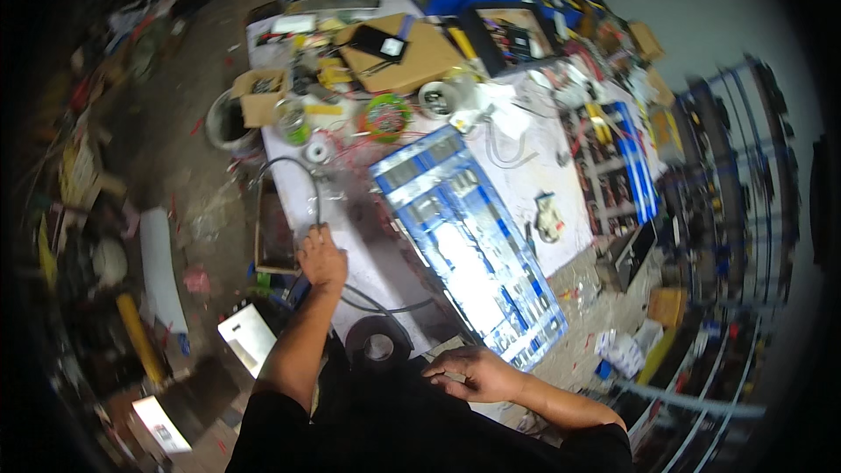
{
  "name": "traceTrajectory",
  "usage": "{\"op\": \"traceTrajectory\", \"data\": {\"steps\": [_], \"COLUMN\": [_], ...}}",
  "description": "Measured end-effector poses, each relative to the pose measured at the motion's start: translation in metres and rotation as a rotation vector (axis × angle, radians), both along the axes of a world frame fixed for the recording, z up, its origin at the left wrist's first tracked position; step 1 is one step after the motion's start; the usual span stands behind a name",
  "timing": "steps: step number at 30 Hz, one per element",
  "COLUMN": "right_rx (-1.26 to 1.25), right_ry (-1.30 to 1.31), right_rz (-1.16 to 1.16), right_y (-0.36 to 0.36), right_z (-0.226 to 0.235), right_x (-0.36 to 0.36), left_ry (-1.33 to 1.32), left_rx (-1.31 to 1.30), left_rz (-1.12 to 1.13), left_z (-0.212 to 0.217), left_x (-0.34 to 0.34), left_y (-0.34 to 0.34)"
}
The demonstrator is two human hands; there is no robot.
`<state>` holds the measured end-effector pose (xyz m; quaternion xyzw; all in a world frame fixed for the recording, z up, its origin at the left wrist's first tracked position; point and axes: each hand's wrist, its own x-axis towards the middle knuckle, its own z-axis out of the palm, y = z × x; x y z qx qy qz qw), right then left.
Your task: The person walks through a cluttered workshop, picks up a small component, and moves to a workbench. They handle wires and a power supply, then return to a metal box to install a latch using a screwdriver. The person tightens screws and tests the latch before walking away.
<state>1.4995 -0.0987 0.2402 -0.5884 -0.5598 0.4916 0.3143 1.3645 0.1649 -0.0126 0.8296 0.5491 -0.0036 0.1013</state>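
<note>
My left hand [321,259] is at the left edge of the white table, its fingers closed around a thick black cable [317,193]. The cable arcs up beyond the hand, and a dark length of it runs below toward a black roll of tape [379,347] by my body. Close to my waist, my right hand [476,374] has loosely bent fingers with the thumb apart, and no object shows in it. It is near the lower end of a long blue-edged panel [464,241] that looks like a battery pack, lying slanted across the table with a bright glare on it.
A white tabletop [547,140] carries a cardboard sheet [425,61], a green-rimmed bowl of small parts [385,116], a wire spool [317,151] and a stained glove [549,217]. Another blue-edged pack [618,166] sits at the right. A bucket [229,123] stands left of the table.
</note>
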Motion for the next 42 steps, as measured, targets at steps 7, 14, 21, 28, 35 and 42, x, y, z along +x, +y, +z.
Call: {"op": "traceTrajectory", "data": {"steps": [7,14,21,28,35,42], "right_rx": [-0.099,-0.045,-0.013,0.098,0.029,0.122], "right_ry": [0.023,0.139,0.151,0.061,-0.112,-0.105], "right_rz": [-0.307,-0.587,-0.663,-0.730,-0.709,-0.640], "right_y": [-0.068,-0.098,-0.076,-0.001,0.006,0.001], "right_z": [0.001,-0.016,-0.038,-0.070,-0.072,-0.078], "right_x": [-0.044,-0.073,-0.073,-0.085,-0.103,-0.113], "left_ry": [-0.148,-0.965,-1.087,-1.083,-1.230,-1.181], "left_rx": [0.169,-0.065,-0.409,-0.861,-1.265,-1.411], "left_rz": [-0.275,-0.007,-0.020,-0.002,0.133,0.132], "left_z": [-0.027,0.010,0.058,0.136,0.137,0.138], "left_x": [0.004,0.020,-0.020,-0.049,-0.078,-0.101], "left_y": [0.058,0.064,0.022,-0.094,-0.128,-0.128]}}
